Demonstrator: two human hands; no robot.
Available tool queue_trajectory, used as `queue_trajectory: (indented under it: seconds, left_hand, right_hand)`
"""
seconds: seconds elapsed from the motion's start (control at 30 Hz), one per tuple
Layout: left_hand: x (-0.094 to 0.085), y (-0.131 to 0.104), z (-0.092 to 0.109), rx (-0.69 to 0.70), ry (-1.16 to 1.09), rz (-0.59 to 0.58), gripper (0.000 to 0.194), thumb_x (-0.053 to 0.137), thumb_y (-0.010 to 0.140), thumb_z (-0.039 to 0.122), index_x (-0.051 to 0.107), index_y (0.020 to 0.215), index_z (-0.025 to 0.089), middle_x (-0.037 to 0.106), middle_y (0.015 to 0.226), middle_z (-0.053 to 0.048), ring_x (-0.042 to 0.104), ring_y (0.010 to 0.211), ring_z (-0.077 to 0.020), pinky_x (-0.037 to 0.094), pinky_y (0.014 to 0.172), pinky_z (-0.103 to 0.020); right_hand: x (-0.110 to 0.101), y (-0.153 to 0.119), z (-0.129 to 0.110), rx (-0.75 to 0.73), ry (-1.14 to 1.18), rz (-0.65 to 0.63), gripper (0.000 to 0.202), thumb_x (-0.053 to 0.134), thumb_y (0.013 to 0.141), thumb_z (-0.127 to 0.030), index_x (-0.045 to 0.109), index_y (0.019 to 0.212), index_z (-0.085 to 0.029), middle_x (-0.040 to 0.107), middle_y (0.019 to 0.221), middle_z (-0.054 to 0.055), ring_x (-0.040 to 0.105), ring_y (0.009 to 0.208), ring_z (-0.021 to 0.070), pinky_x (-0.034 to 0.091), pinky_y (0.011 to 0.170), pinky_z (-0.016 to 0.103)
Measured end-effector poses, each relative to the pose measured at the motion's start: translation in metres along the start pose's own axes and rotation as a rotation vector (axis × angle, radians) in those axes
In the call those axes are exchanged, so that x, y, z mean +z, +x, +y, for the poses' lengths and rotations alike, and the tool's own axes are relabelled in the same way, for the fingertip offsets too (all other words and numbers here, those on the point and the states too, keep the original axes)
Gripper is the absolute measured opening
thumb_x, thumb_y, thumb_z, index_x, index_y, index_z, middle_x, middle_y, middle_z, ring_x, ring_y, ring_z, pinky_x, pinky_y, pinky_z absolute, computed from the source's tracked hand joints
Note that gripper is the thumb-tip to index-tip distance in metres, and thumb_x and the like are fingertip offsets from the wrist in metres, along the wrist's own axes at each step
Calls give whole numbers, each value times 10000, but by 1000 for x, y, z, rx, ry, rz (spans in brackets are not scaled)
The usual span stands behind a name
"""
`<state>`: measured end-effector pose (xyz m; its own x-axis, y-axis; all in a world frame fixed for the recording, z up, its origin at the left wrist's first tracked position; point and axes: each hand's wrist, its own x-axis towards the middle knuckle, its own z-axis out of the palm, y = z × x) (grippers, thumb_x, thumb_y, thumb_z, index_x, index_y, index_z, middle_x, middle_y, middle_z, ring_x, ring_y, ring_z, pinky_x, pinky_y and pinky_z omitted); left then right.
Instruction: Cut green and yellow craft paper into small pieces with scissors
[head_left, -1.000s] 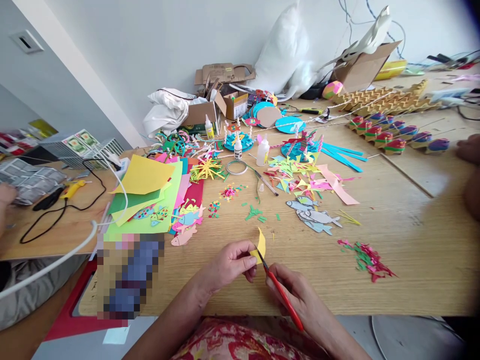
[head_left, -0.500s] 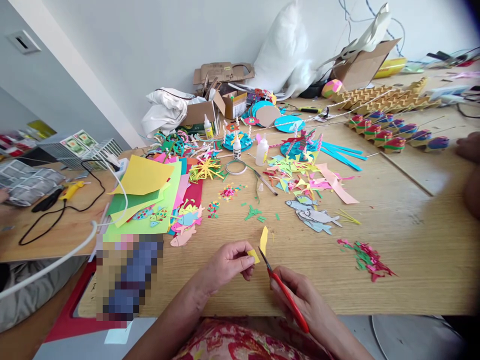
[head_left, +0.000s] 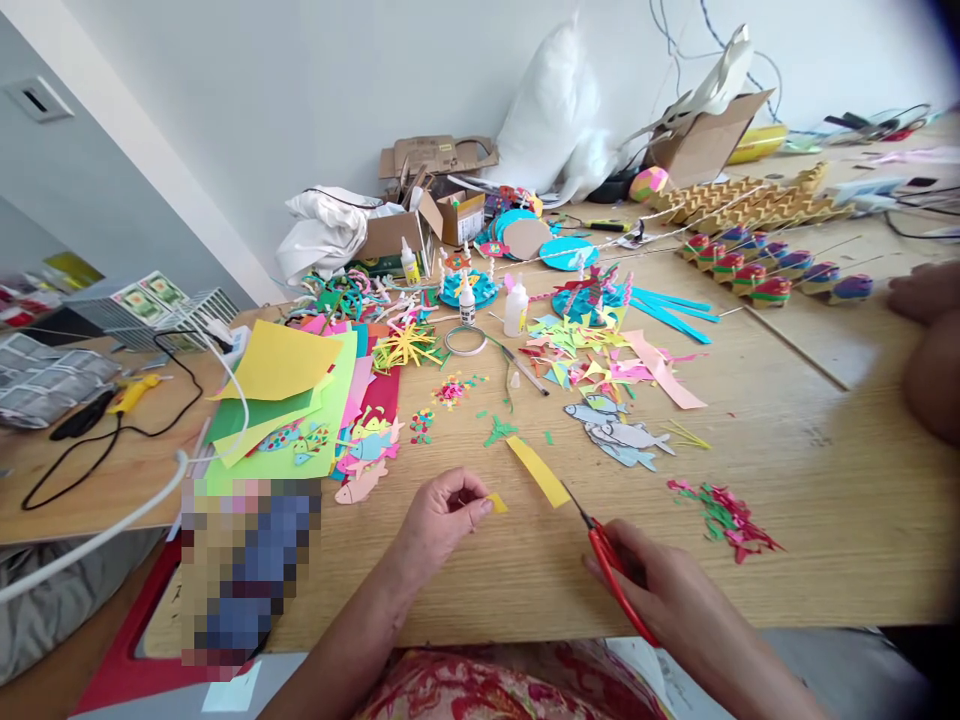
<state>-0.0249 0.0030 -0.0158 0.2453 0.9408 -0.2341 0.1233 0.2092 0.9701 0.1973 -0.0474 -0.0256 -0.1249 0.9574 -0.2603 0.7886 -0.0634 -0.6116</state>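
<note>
My left hand [head_left: 448, 518] pinches a small piece of yellow paper [head_left: 498, 503] between thumb and fingers, above the front of the table. In my right hand [head_left: 651, 570] is a pair of scissors with red handles [head_left: 609, 565], the dark blades pointing away and to the left. The blade tips lie right beside the near end of a yellow paper strip [head_left: 538, 470] on the table; I cannot tell whether they touch it. Beyond the strip are small green paper scraps [head_left: 498, 430]. Grey paper fish [head_left: 622, 440] lie behind the scissors.
Red and green shreds [head_left: 735, 522] lie at right. Coloured paper sheets [head_left: 277, 365] and paper fish [head_left: 364, 482] are at left. Glue bottles [head_left: 516, 308], a tape ring [head_left: 466, 341] and a pen [head_left: 529, 372] stand or lie farther back. Another person's hand [head_left: 926, 293] rests at the right edge.
My right hand has moved the scissors right, away from my left hand. The yellow strip now lies slanted beside the blade tips. My left hand has shifted slightly left with its paper piece.
</note>
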Motion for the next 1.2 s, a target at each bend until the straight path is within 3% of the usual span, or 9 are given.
queue_trajectory:
  seconds: [0.13, 0.23, 0.33, 0.57, 0.7, 0.9, 1.2]
  left_hand:
    - [4, 2, 4, -24, -106, 11, 115, 603, 615, 197, 498, 625, 153, 463, 505, 63, 407, 468, -57, 338, 450, -168]
    - [9, 2, 8, -55, -212, -1, 134, 608, 631, 209, 488, 653, 154, 514, 526, 43, 459, 489, -71, 365, 464, -179]
    - [15, 1, 13, -82, -320, -42, 141, 610, 652, 215, 484, 668, 154, 557, 554, 24, 495, 510, -77, 370, 478, -182]
    - [22, -2, 18, -83, -461, -82, 154, 621, 664, 206, 478, 682, 151, 576, 577, 20, 516, 531, -78, 365, 497, -188]
    - [18, -3, 12, -77, -401, -82, 139, 594, 686, 227, 476, 685, 153, 568, 583, 15, 504, 530, -80, 366, 499, -192]
    - [12, -3, 0, 24, -44, -121, 157, 517, 737, 293, 527, 698, 142, 501, 594, 16, 475, 540, -90, 386, 496, -204]
    - [7, -2, 0, 71, 45, -102, 187, 462, 757, 309, 504, 659, 154, 471, 575, 25, 451, 527, -89, 380, 501, -203]
  right_hand:
    - [-22, -13, 18, 131, -128, 8, 286, 423, 750, -469, 480, 609, -227, 565, 514, 15, 522, 488, 182, 327, 466, 263]
    - [-26, -11, 10, 89, 11, 103, 243, 483, 726, -464, 496, 681, -226, 565, 552, 6, 526, 513, 176, 361, 478, 260]
    - [-13, 2, -14, -60, 327, 213, 177, 527, 715, -382, 490, 751, -213, 579, 665, 14, 537, 600, 163, 412, 557, 263]
    - [17, 35, -59, -150, 850, 146, 197, 600, 678, -310, 465, 767, -196, 532, 718, -7, 480, 560, 110, 384, 486, 223]
    - [19, 41, -64, -148, 897, 141, 206, 617, 670, -290, 448, 740, -197, 496, 667, -29, 447, 531, 97, 359, 453, 209]
    - [21, 44, -66, -162, 804, 160, 155, 601, 675, -235, 454, 704, -197, 487, 622, -40, 436, 526, 98, 359, 467, 210]
    - [22, 47, -69, -172, 775, 172, 160, 587, 681, -264, 443, 706, -199, 492, 633, -32, 444, 529, 102, 369, 459, 207]
